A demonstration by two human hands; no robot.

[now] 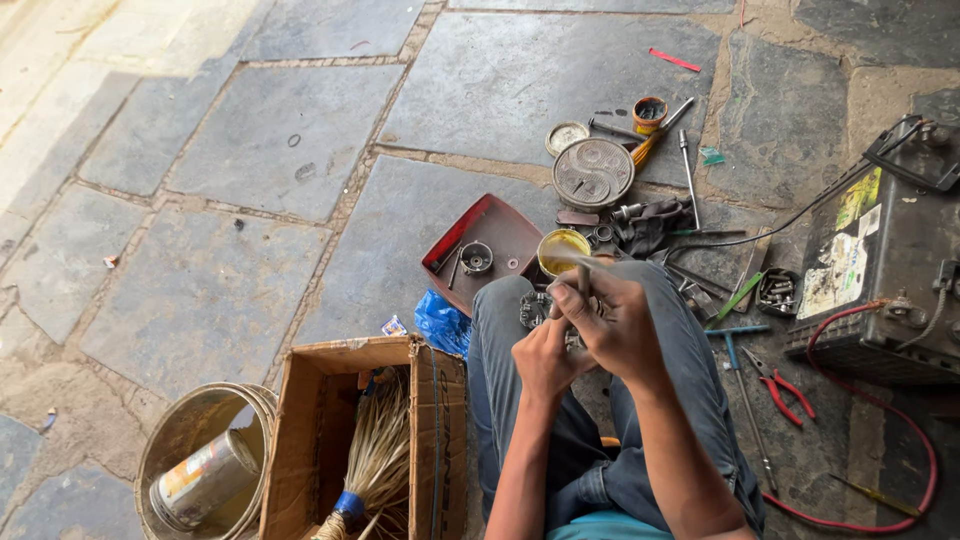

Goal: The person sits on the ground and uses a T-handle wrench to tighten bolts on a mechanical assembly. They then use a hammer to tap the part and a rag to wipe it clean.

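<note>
**Two hands at a small metal part, over the lap**

The right hand (618,325) has its fingers curled tight around a thin tool handle (583,272), which points up toward twelve o'clock. The left hand (543,355) sits just at its eight o'clock, fingers folded around a small dark metal part (534,309) that rests above the knees; how firmly it grips I cannot tell. Both hands touch at the part.

Just at twelve o'clock from the fingers stands a round tin of yellow grease (562,250). At eleven o'clock lies a red tray (490,225) with a small ring-shaped piece in it. Farther out at twelve, a round ribbed metal cover (593,173) lies on the stone floor (250,150). At three o'clock sit red-handled pliers (785,392) and a black battery (885,270). At eight o'clock stands a cardboard box (440,440) holding a broom (375,460), and beyond it a metal bucket (200,425).
</note>
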